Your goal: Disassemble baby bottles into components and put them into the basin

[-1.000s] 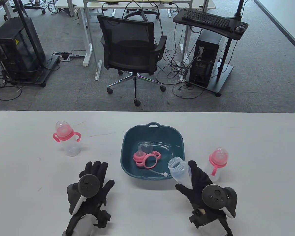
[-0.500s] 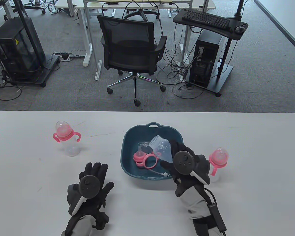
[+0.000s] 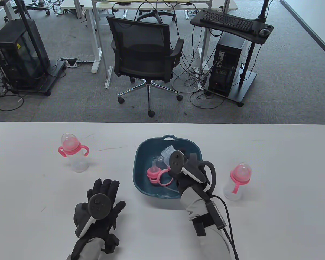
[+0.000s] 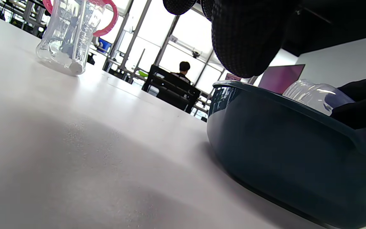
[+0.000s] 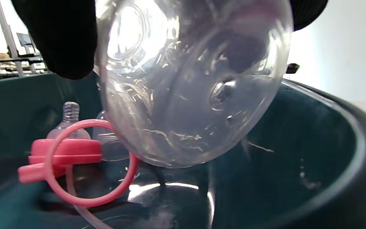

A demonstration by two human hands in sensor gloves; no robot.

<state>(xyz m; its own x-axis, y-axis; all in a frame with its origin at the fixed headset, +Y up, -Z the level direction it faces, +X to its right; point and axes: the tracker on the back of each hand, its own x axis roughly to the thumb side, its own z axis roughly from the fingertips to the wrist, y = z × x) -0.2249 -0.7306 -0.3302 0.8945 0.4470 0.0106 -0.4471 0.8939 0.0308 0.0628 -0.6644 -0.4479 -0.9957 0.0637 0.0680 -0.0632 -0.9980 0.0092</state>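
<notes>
My right hand (image 3: 185, 165) reaches into the dark teal basin (image 3: 140, 187) and grips a clear empty bottle body (image 3: 168, 152), held just above the basin floor; it fills the right wrist view as the bottle body (image 5: 189, 82). In the basin lie a pink collar with nipple (image 3: 152, 172), a pink handle ring (image 5: 75, 165), a clear cap and a thin straw. My left hand (image 3: 104, 193) rests flat on the table, left of the basin, fingers straight, holding nothing. Two assembled baby bottles stand on the table: one at the left (image 3: 71, 153) and one at the right (image 3: 237, 180).
The basin's outer wall (image 4: 281, 152) rises close to my left hand in the left wrist view, with the left bottle (image 4: 67, 35) beyond it. Past the white table's far edge (image 3: 162, 123) stand an office chair (image 3: 146, 57) and computer carts.
My right hand has carried the bottle body from the basin's front right rim into the basin and lowered it. The left hand has stayed put.
</notes>
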